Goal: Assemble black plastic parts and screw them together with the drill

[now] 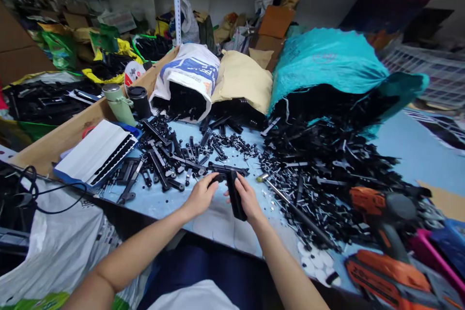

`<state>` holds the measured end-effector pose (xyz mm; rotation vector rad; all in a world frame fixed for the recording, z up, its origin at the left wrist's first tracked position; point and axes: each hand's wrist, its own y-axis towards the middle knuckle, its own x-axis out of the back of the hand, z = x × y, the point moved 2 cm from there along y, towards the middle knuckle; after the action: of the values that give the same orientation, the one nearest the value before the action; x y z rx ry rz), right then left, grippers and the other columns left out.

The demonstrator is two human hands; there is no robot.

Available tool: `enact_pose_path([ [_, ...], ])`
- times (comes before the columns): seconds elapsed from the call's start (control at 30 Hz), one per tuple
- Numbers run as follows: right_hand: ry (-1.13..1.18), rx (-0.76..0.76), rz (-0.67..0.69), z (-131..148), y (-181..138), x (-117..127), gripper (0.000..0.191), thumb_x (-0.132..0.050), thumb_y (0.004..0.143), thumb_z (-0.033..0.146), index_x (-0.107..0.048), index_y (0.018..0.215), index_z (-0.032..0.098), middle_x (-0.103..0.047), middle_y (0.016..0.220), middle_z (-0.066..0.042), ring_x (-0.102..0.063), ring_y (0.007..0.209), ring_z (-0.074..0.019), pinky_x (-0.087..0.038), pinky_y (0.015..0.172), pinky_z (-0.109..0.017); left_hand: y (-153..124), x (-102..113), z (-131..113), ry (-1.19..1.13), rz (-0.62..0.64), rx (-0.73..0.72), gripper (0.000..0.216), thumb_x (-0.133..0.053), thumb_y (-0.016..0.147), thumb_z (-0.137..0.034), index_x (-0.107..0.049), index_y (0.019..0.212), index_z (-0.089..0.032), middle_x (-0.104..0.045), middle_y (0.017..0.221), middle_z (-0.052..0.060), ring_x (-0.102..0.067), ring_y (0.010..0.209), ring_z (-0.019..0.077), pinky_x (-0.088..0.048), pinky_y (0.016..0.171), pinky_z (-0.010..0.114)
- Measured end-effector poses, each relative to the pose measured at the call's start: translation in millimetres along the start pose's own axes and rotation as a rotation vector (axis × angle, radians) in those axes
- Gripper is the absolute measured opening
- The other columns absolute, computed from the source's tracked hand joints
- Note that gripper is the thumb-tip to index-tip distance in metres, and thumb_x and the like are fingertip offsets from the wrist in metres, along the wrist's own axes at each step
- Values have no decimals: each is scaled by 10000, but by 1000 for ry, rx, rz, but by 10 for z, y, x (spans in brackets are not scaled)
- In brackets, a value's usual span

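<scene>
My right hand (249, 197) is closed around a long black oblong part (235, 198), held tilted above the front of the table. Close to its left, my left hand (199, 197) pinches a small black piece (217, 178) between thumb and fingers. What kind of parts these are does not show clearly. Just beyond both hands lie black bar-shaped parts (156, 162) and a scatter of small screws and pins (232, 144) on the light blue tabletop (152, 205).
A large heap of black parts (308, 164) spreads at right, with a metal rod (290, 203) and an orange cordless drill (385, 271). Behind stand a white sack (189, 68), a beige sack (243, 77) and a teal sack (327, 63). A green flask (119, 104) stands left.
</scene>
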<state>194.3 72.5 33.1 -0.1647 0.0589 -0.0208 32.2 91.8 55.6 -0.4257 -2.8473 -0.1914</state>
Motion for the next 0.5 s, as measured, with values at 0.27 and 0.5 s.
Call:
enact_pose_path([
  [0.27,-107,214,209,280,-154,28,488,-593,799,411,-522,1269,300,-593,923,-19,-584,580,-88,-537,481,-245,-217,-56,-243,199,-84,-228,345,-429,902,-270,-570,1197,-160,-639,1025,100,-589,977,191,-481,863,331],
  [0.5,-261,428,47,280,-299,-100,469,-517,859,382,-458,1322,330,-555,1058,-53,-569,602,-91,-555,503,-254,-253,-210,-298,195,-346,-337,337,-396,922,-250,-569,1188,-137,-626,989,118,-600,918,170,-502,799,305],
])
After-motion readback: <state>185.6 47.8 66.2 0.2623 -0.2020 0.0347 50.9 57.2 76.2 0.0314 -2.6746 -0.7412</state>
